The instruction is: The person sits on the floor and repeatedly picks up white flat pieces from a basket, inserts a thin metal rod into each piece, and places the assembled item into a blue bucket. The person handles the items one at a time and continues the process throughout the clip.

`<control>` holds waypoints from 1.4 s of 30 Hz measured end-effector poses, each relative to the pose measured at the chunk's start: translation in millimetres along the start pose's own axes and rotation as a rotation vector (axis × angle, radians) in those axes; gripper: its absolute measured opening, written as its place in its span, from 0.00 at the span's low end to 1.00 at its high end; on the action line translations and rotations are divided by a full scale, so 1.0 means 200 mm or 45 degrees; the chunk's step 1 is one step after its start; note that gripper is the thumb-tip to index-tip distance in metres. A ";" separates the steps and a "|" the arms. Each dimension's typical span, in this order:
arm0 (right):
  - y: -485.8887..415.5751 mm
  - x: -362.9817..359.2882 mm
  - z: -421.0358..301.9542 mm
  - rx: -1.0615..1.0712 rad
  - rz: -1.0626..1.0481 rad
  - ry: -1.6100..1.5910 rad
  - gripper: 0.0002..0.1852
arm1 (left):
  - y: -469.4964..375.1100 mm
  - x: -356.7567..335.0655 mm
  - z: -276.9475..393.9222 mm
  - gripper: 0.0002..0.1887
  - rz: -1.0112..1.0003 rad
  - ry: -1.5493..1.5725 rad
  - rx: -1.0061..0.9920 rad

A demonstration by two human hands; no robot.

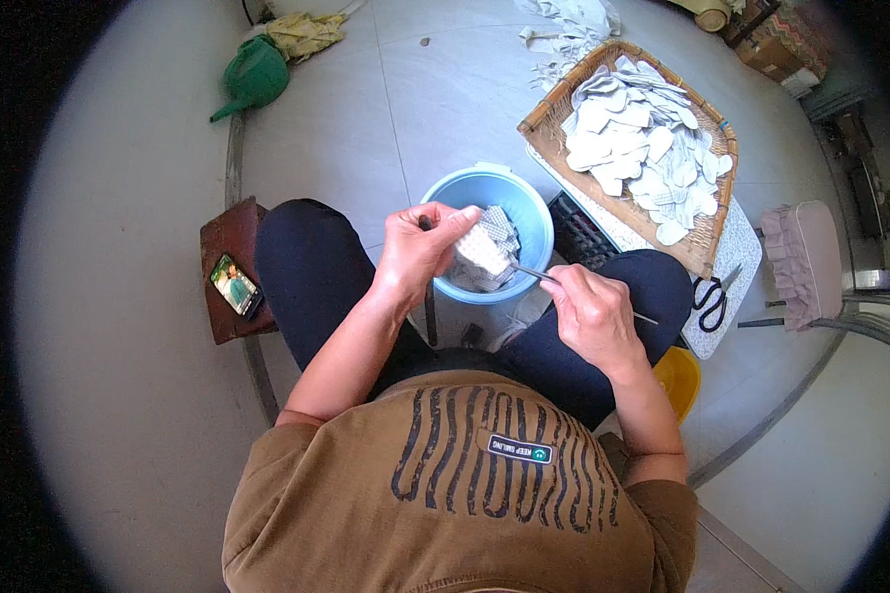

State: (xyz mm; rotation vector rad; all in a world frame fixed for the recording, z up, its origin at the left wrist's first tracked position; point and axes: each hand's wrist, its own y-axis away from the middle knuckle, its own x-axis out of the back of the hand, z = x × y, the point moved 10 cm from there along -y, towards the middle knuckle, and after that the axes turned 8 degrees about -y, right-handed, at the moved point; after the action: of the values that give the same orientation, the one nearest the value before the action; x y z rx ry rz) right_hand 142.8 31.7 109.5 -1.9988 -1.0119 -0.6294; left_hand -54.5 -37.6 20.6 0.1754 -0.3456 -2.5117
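Over a light blue plastic bucket [540, 222] between my knees, my left hand [415, 244] pinches a whitish fabric piece [483, 250]. A dark stick-like thing [430, 315] stands upright beside that hand; whether the hand grips it too is unclear. My right hand [593, 311] holds a thin metal rod-like tool [534, 273], its tip at the fabric's lower right edge and its other end past my fingers. Inside the bucket lie grey checked fabric pieces [503, 226], partly hidden by the held piece.
A woven bamboo tray [545, 111] of white fabric pieces rests on a speckled board [742, 244], with black-handled scissors [716, 304] beside it. A black crate [582, 230] and yellow container [678, 378] are near my right leg. A phone [235, 285] lies on a wooden stool [219, 230] at left.
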 end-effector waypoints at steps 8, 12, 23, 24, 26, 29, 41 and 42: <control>0.07 -0.02 0.10 -0.229 0.203 -0.198 0.05 | 0.04 -0.07 0.00 0.14 -0.193 0.106 0.013; 0.07 -0.05 0.10 -0.325 0.229 -0.264 0.06 | 0.04 -0.05 -0.01 0.08 -0.131 0.016 -0.028; 0.11 -0.10 0.12 -0.478 0.224 -0.443 0.06 | 0.04 -0.05 -0.01 0.11 -0.121 0.008 -0.076; 0.10 -0.09 0.11 -0.453 0.217 -0.406 0.06 | 0.04 -0.05 0.02 0.11 -0.121 -0.015 -0.090; 0.11 -0.09 0.14 -0.488 0.230 -0.437 0.05 | 0.05 -0.04 0.03 0.11 -0.070 -0.020 -0.125; 0.16 -0.13 0.23 -0.602 0.166 -0.629 0.06 | 0.03 0.04 0.05 0.11 0.016 -0.090 -0.161; 0.04 -0.29 0.32 -1.030 0.129 -1.496 0.12 | 0.07 -0.15 0.05 0.12 -0.289 -0.199 -0.234; 0.00 -0.34 0.30 -1.002 0.075 -1.528 0.12 | 0.07 -0.16 0.04 0.12 -0.306 -0.197 -0.260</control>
State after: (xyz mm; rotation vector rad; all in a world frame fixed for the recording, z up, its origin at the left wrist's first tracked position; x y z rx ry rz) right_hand 108.4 51.1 27.6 -3.1949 -1.4734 0.4090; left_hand -22.7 -28.8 34.1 -0.0629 -0.1333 -2.7865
